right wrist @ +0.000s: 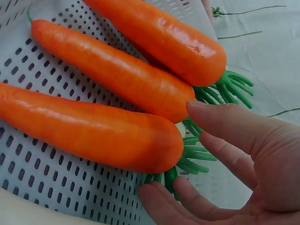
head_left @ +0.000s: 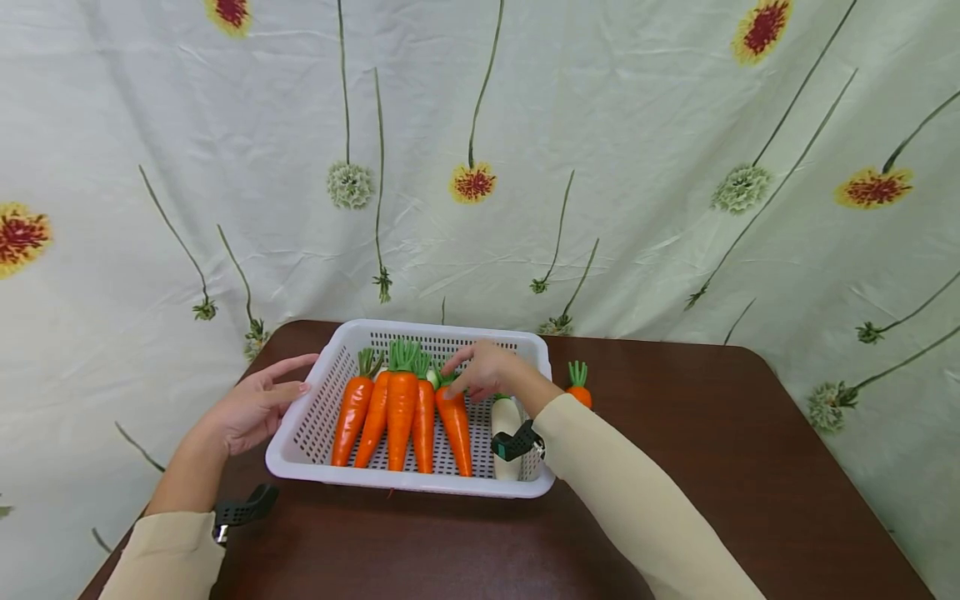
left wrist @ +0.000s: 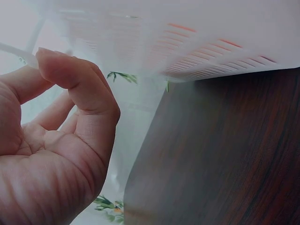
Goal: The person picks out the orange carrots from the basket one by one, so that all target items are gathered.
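White plastic formed the basket (head_left: 337, 475), where the rightmost carrot (right wrist: 89, 131) lay, apparently light, stiff and slick, best held round its thick shoulder. The right hand (head_left: 491, 369) spread loosely there, gripping nothing; the left hand (head_left: 255, 410) touched the rim, its grip uncertain. Green leaves (right wrist: 194, 153) seemed too bendy for lifting.

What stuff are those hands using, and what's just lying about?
Seems part of the job:
left hand
right hand
white basket
carrots inside it
white vegetable inside it

Seems just around:
orange vegetable outside the basket (maybe used too)
brown table
flowery cloth
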Demonstrator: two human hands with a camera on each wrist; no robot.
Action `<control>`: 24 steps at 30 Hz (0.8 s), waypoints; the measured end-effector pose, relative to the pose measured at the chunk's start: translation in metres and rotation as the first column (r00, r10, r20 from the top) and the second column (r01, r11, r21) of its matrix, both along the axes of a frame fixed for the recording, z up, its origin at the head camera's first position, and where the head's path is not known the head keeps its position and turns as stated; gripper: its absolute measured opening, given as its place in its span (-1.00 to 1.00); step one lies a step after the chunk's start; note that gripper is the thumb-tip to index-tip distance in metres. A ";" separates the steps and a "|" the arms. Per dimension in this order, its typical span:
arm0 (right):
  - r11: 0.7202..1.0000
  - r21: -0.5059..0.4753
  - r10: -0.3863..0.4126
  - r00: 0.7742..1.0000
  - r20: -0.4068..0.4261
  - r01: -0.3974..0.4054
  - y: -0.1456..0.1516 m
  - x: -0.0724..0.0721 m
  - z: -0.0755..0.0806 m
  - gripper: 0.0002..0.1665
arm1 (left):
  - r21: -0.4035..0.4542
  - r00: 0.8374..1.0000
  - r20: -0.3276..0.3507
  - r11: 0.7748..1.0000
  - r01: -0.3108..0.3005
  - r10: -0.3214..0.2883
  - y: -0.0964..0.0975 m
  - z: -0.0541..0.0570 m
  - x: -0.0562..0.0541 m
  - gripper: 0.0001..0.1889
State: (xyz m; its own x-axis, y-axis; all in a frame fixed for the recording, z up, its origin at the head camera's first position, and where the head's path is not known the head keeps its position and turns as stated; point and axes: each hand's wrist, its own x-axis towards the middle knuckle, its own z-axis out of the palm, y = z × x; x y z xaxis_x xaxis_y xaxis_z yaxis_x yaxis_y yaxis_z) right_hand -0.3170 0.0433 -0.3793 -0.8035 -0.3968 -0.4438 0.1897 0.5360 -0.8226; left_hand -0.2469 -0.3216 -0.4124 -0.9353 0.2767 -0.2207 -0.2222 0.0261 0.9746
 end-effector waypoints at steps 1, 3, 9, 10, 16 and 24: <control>1.000 0.006 0.001 1.000 -0.004 -0.001 0.000 0.000 -0.001 -0.46 | -0.001 1.000 -0.002 1.000 -0.002 0.002 0.000 0.000 0.001 -0.28; 1.000 0.020 0.005 1.000 -0.010 -0.004 0.000 0.001 -0.001 -0.47 | -0.002 1.000 -0.004 1.000 -0.005 0.005 0.001 0.000 0.002 -0.29; 0.999 0.046 0.020 1.000 -0.005 -0.020 -0.001 0.004 -0.002 -0.45 | -0.002 1.000 -0.006 1.000 -0.008 0.008 0.002 -0.001 0.004 -0.29; 0.999 0.049 0.022 1.000 -0.003 -0.022 0.000 0.004 -0.002 -0.45 | -0.003 1.000 -0.006 1.000 -0.008 0.008 0.002 0.000 0.004 -0.29; 0.997 0.065 0.037 0.999 0.027 -0.039 -0.001 0.003 -0.002 -0.39 | -0.004 1.000 -0.008 1.000 -0.010 0.010 0.003 0.001 0.005 -0.29; 0.998 0.046 0.049 0.996 0.076 -0.053 -0.006 0.005 -0.010 -0.35 | -0.009 1.000 -0.010 1.000 -0.007 0.007 0.003 0.002 0.005 -0.29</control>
